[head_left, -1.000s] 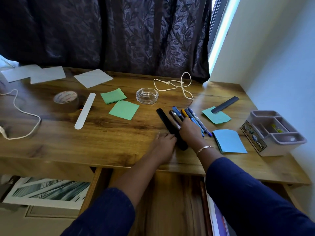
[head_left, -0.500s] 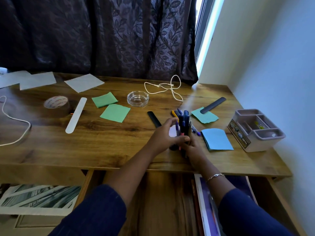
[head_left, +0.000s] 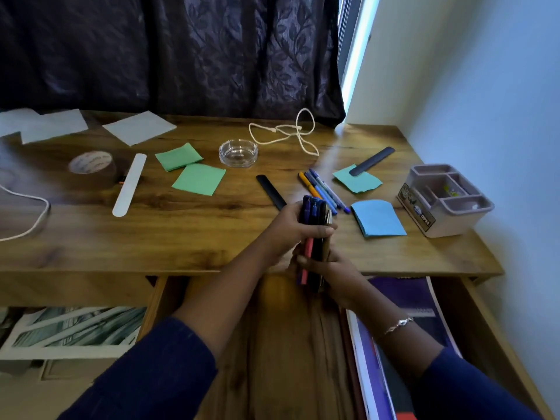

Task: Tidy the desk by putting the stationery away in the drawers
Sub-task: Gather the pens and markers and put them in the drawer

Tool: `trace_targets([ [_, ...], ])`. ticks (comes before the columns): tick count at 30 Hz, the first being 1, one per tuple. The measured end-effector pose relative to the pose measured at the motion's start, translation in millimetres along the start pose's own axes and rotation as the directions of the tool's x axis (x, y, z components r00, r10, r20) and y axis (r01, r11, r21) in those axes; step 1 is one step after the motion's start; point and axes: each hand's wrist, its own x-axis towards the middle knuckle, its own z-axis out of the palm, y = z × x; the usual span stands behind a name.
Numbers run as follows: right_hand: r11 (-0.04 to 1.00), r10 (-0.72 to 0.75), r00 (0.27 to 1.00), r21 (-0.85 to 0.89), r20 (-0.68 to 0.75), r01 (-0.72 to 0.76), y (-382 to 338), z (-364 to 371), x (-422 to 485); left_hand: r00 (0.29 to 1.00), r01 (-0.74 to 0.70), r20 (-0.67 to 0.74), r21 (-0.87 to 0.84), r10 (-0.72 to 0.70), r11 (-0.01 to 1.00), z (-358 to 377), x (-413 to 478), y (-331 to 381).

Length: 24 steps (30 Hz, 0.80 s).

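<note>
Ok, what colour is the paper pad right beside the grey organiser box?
The paper pad is light blue; the head view shows it best.

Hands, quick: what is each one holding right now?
Left hand grips the upper part of the pen bundle.
Right hand grips the lower end of the pen bundle.

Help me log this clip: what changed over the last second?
Both hands lay flat on the pens a second ago. They have since gathered a bundle of pens and lifted it upright at the front edge of the desk. The left hand grips it above, the right hand below. The remaining pens, black strip, blue sticky notes, glass dish and organizer stayed put.
</note>
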Motion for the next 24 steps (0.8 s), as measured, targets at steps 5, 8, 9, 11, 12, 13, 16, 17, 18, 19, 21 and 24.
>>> trace_targets([
  [5, 0.961, 0.236, 0.967, 0.126, 0.096, -0.247, 35, 20, -67, 0.969, 0.245, 0.030, -0.040, -0.244, 0.969, 16, -52, -39],
  [8, 0.881, 0.440, 0.894, 0.157, 0.079, -0.447, 63, 23, -97, 0.901, 0.432, -0.009, -0.094, -0.434, 0.897, 29, -79, -81],
  [9, 0.849, 0.497, 0.865, 0.169, 0.062, -0.500, 72, 24, -105, 0.866, 0.495, -0.011, -0.111, -0.500, 0.861, 33, -86, -96],
  [11, 0.796, 0.583, 0.813, 0.188, 0.016, -0.575, 88, 26, -114, 0.802, 0.591, -0.002, -0.140, -0.597, 0.794, 41, -95, -115],
  [12, 0.780, 0.609, 0.793, 0.190, -0.011, -0.596, 95, 27, -118, 0.777, 0.623, 0.002, -0.139, -0.629, 0.770, 45, -98, -123],
  [13, 0.773, 0.623, 0.781, 0.182, -0.039, -0.607, 100, 28, -120, 0.757, 0.649, 0.011, -0.132, -0.654, 0.749, 47, -100, -130],
  [16, 0.778, 0.628, 0.770, 0.134, -0.117, -0.614, 108, 29, -128, 0.719, 0.692, 0.049, -0.140, -0.693, 0.708, 55, -102, -143],
  [17, 0.775, 0.633, 0.762, 0.112, -0.140, -0.623, 111, 29, -130, 0.712, 0.700, 0.052, -0.133, -0.700, 0.702, 57, -102, -146],
  [18, 0.769, 0.639, 0.751, 0.093, -0.168, -0.633, 113, 28, -133, 0.714, 0.698, 0.054, -0.140, -0.698, 0.703, 60, -102, -150],
  [19, 0.763, 0.643, 0.739, 0.080, -0.199, -0.642, 116, 27, -134, 0.718, 0.693, 0.050, -0.148, -0.694, 0.706, 63, -103, -152],
  [21, 0.749, 0.646, 0.712, 0.047, -0.275, -0.661, 122, 25, -136, 0.740, 0.668, 0.003, -0.125, -0.673, 0.734, 69, -105, -155],
  [24, 0.712, 0.610, 0.686, -0.105, -0.397, -0.694, 128, 19, -137, 0.822, 0.568, -0.073, 0.167, -0.564, 0.806, 74, -104, -170],
])
